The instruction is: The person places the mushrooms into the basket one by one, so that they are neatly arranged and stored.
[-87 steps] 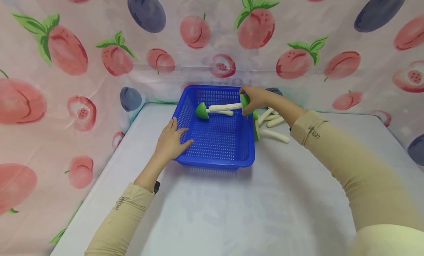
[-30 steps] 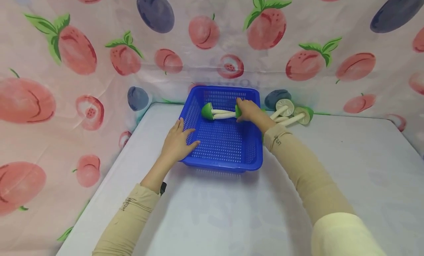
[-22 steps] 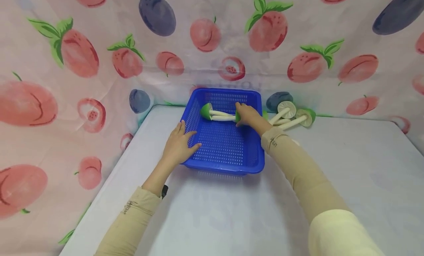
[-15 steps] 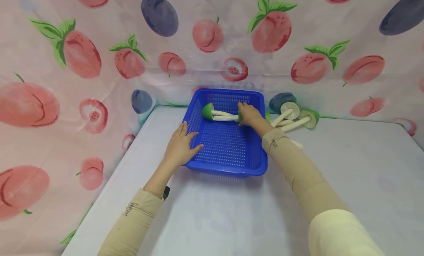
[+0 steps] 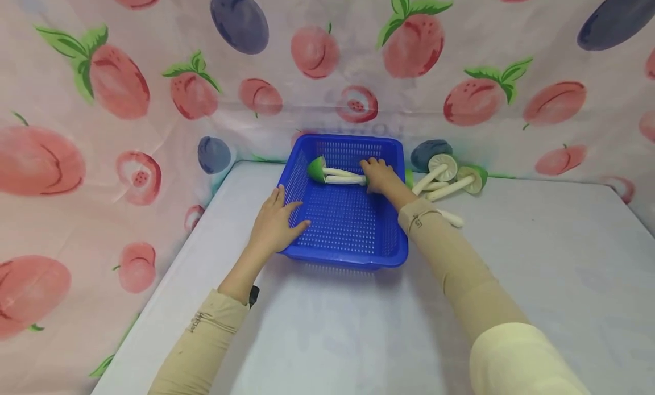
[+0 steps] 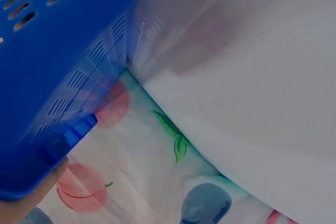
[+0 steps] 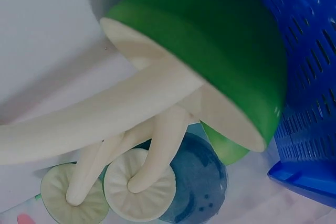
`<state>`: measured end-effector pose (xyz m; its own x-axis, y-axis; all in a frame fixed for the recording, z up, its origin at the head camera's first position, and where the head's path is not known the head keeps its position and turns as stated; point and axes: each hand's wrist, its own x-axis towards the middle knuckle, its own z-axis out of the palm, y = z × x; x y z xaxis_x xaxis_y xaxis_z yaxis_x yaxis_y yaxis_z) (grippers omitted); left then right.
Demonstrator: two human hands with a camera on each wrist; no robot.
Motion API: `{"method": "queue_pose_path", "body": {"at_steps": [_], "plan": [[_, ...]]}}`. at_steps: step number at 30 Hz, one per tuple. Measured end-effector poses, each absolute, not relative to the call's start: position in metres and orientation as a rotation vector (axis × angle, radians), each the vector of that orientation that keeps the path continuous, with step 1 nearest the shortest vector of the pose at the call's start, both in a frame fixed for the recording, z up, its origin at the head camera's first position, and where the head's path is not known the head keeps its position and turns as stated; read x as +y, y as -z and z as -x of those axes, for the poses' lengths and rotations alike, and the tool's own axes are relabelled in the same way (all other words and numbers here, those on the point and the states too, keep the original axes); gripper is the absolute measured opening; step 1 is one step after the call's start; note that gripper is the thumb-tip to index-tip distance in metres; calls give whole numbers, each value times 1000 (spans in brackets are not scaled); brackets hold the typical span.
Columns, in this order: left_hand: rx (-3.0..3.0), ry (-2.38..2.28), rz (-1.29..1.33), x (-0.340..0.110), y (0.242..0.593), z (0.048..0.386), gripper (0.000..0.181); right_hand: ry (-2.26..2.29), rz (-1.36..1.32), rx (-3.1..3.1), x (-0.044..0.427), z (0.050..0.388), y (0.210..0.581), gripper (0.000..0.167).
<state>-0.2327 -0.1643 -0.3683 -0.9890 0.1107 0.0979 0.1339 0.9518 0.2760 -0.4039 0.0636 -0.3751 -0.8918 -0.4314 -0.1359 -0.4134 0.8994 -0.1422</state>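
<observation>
My left hand [image 5: 273,224] rests at the left rim of a blue perforated plastic basket [image 5: 340,258], fingers extended and thumb spread over the inside. A finger [image 6: 39,195] lies along the rim in the left wrist view. Inside the basket, near the back, lies a toy mushroom with a green cap [image 5: 316,170] at the left. Alongside it is a second toy mushroom's white stem [image 5: 344,179], pointing the other way. My right hand [image 5: 381,176] is over that second mushroom's cap end, fingers bent around it; the hand hides nearly the whole cap.
Several more green-capped toy mushrooms [image 5: 463,184] lie on the white table [image 5: 537,258], right of the basket. One large green cap [image 7: 210,51] is beside the basket's side. A fruit-patterned cloth [image 5: 312,82] hangs behind.
My right hand has carried the second mushroom down beside the first. In the last half second it has barely moved. My left hand has stayed at the rim; the head view has shifted slightly.
</observation>
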Motion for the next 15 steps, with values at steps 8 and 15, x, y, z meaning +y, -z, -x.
{"method": "queue_pose_path", "body": {"at_steps": [8, 15], "plan": [[-3023, 429, 191, -163, 371, 233, 57, 175, 688, 2882, 67, 401, 379, 76], [-3020, 430, 190, -163, 369, 231, 57, 185, 706, 2850, 65, 401, 378, 76]]}}
